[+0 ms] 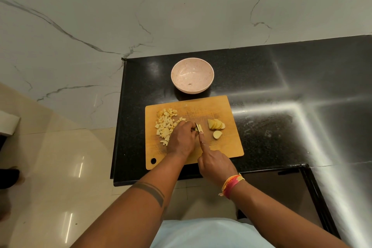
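Dicing looks about half done: curled fingers of the left hand (182,139) hold the potato strips (200,127) under the knife (196,126) gripped by the right hand (216,164), diced potato (166,125) lies left of these fingers, uncut slices (216,124) right of them, and the bowl (192,75) beyond is empty.

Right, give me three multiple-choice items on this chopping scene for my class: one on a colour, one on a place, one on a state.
1. What colour is the bowl? A green; B pink; C blue.
2. Where do the diced pieces lie? A in the bowl; B on the left part of the board; C on the floor.
3. What is the right hand doing? A resting flat; B lifting the bowl; C gripping a knife.
Key: 1 B, its wall is pale pink. 2 B, they lie heaped on the wood beside the left hand. 3 C, its forefinger lies along the blade.
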A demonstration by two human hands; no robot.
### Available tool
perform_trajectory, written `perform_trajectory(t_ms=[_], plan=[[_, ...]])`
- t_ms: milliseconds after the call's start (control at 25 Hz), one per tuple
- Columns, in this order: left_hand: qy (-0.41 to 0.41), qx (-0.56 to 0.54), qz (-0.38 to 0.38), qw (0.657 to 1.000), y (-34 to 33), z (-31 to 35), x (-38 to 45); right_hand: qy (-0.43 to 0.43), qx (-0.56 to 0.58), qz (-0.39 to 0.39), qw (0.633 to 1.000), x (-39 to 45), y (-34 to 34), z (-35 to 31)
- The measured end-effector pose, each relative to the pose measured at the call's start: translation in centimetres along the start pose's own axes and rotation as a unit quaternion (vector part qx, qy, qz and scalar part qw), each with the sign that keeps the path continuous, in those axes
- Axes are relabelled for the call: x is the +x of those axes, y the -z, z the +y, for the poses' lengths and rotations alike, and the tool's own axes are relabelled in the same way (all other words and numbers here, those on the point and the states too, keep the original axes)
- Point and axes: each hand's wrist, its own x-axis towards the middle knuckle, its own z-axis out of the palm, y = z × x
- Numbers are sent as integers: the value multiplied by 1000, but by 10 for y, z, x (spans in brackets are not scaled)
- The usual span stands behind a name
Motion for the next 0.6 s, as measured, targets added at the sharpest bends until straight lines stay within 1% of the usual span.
perform_trajectory(t_ms=[160,440,600], plan=[[13,2,-6,1000,0,1,3,1,-2,-11,1000,-3,0,5],[15,1,-2,1000,1,4,2,5,-13,-30,999,-32,-4,16],[28,8,-8,1000,3,9,1,3,26,-1,1000,-39,2,19]])
